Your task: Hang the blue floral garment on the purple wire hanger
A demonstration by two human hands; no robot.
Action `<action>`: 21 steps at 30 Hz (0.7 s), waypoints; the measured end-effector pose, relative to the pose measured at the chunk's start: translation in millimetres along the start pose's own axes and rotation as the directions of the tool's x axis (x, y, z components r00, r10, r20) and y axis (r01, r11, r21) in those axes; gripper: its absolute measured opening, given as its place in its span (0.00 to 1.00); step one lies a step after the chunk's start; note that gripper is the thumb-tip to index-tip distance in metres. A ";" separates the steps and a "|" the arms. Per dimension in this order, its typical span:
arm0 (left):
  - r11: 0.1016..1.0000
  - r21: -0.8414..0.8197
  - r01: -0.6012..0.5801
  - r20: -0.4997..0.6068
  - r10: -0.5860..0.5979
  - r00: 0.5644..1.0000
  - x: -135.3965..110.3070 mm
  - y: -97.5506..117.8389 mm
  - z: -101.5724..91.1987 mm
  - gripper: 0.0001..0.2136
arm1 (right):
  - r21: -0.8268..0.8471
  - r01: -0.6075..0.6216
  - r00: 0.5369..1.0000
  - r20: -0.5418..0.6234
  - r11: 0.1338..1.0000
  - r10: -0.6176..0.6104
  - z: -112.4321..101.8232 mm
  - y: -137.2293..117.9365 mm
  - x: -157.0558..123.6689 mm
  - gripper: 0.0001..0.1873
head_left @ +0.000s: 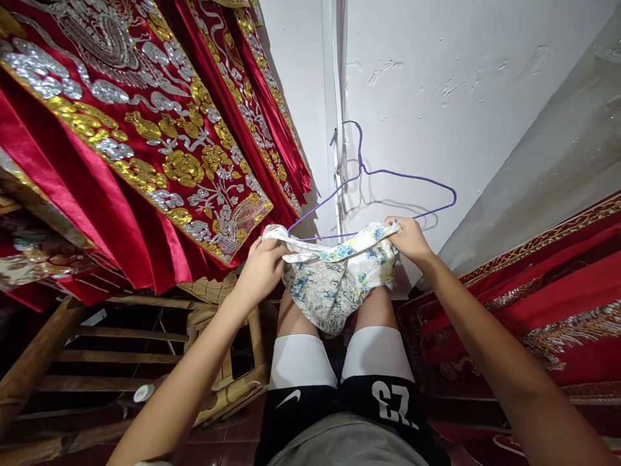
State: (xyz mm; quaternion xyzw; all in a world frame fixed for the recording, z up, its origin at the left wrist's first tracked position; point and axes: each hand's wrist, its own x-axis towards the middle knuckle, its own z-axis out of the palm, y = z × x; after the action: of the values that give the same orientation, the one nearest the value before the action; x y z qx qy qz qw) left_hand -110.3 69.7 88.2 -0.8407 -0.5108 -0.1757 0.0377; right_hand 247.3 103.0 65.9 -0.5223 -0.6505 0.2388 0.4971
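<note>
A purple hanger (pixel 406 175) hangs by its hook against the wall. In front of its lower bar is a white garment (pixel 334 285) printed with blue, green and yellow flowers, a band running along its top edge. My left hand (pixel 262 265) is closed on the left end of that band, while my right hand (pixel 410 238) pinches the right end. The cloth droops between both hands over my knees. Which kind of garment it is, I cannot tell. The hanger's left end meets the cloth near my left hand.
Red drapes (pixel 184 162) with gold and silver sequins hang on the left, above a bamboo bench (pixel 121 356). A white cable (pixel 337 77) runs down the wall (pixel 436 65). More red sequined cloth (pixel 572 323) lies at the right.
</note>
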 end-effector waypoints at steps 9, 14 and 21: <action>0.965 0.134 0.226 0.353 -0.260 0.899 54.8 -0.3 -27.0 0.08 | -0.008 0.024 1.000 0.001 1.000 -0.024 1.6 -7.4 -6.1 0.03; 0.994 0.104 0.041 0.074 -0.049 0.996 53.5 10.2 -43.7 0.10 | 0.039 0.018 0.997 0.077 0.999 -0.021 15.3 -2.6 -8.4 0.01; 0.950 -0.294 -0.105 -0.215 0.042 0.976 78.2 29.7 -35.9 0.14 | 0.136 0.046 0.986 0.153 0.990 -0.067 26.8 -7.2 -22.1 0.13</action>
State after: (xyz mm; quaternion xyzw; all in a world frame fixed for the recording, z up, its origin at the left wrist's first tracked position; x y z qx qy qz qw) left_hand -61.0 112.9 151.3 -0.8323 -0.4392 -0.3366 -0.0328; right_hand 219.2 85.9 52.7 -0.4490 -0.6848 0.3076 0.4845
